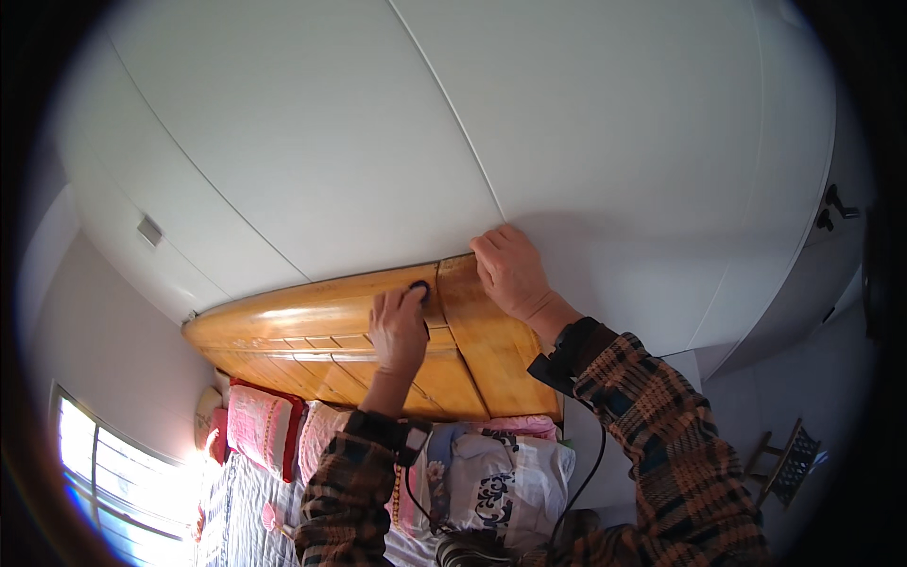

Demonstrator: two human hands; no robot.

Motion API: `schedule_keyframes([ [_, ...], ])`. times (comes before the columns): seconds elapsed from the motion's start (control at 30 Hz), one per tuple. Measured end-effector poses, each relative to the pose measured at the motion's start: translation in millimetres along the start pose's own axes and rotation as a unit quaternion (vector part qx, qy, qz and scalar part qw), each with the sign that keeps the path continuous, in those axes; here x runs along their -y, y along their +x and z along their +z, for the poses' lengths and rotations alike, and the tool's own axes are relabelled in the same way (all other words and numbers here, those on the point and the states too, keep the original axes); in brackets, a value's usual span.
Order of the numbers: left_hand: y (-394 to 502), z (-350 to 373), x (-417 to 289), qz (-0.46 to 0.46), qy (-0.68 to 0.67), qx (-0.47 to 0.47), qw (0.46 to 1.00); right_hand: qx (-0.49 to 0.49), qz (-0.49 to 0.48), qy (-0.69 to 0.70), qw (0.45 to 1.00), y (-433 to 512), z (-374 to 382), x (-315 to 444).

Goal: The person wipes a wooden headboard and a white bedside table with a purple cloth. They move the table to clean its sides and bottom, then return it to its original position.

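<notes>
A varnished wooden headboard (312, 301) stands against a white wall panel (297, 142). My left hand (399, 332) is over its curved top rail, fingers closed around a small dark object (421, 289) with a rounded end; most of it is hidden by the hand. At the headboard's top edge, beside a thin seam (468, 135) in the panel, is my right hand (511, 273). Its fingers are curled towards the panel, and whether they hold anything is hidden. Dark bands with cables (601, 461) circle both wrists.
Below the headboard a bed bears pink pillows (258, 429), a patterned folded cover (499, 482) and a striped sheet (244, 510). A bright barred window (113, 475) is at lower left. A small wooden-legged stool or rack (786, 461) stands right. Black handles (836, 205) project at far right.
</notes>
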State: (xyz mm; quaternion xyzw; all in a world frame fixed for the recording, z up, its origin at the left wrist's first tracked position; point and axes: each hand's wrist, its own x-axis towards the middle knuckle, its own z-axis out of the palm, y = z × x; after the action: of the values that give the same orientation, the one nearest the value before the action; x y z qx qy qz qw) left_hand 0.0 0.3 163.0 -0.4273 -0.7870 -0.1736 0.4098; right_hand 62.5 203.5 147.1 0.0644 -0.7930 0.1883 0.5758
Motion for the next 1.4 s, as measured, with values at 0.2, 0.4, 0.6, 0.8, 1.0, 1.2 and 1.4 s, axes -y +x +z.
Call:
schedule_keyframes([
  [0.2,8.1,17.0,11.3,-0.051,0.029,-0.011,0.998,-0.008,0.0,-0.007,1.0,-0.8,2.1,-0.1],
  [0.4,3.2,5.7,30.4,-0.008,0.027,0.043,0.999,0.002,-0.008,-0.009,1.0,0.4,0.7,-1.1],
  [0.6,43.2,-1.0,53.7,-0.124,0.118,0.199,0.965,-0.001,0.002,-0.001,1.0,-1.5,1.5,-1.8],
  [0.8,52.3,6.1,18.6,-0.068,0.001,0.221,0.973,0.0,-0.003,-0.018,1.0,2.4,-1.9,1.5],
  [1.0,61.2,-7.2,49.9,-0.156,0.099,0.259,0.948,-0.006,-0.007,0.008,1.0,2.4,-3.3,-0.4],
  [1.2,52.0,5.3,7.5,-0.08,0.063,0.232,0.967,-0.006,0.008,-0.007,1.0,-0.3,0.6,0.1],
  [1.4,49.5,-5.9,39.7,-0.127,0.091,0.247,0.956,0.009,-0.016,-0.012,1.0,2.0,-1.7,-1.0],
])
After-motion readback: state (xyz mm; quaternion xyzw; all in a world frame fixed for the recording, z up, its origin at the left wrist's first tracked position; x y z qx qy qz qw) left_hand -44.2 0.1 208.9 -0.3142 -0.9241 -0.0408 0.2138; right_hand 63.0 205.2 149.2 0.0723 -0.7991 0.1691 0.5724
